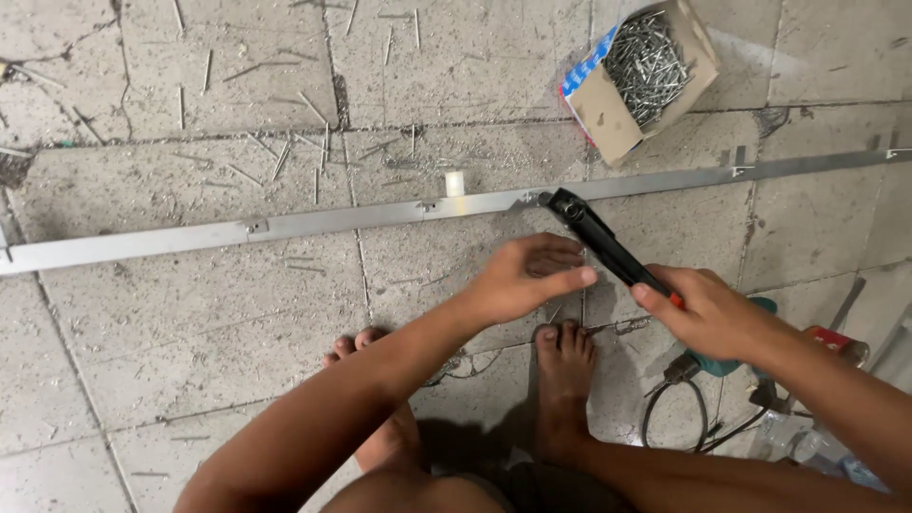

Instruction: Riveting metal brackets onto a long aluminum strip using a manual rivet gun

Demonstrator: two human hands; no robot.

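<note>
Crimping tool (pixel 608 249) at metal strip (pixel 380 217), floor level.
My right hand (pixel 708 312) is closed around the tool's handles, its black head apparently biting the strip's edge (contact partly hidden). My left hand (pixel 527 275) hovers open, fingers loosely together, just beside the tool; nail box (pixel 638 76) beyond.

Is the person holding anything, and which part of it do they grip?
The right hand holds a black hand tool by its handle end, its head on the long metal strip. The left hand holds nothing.
</note>
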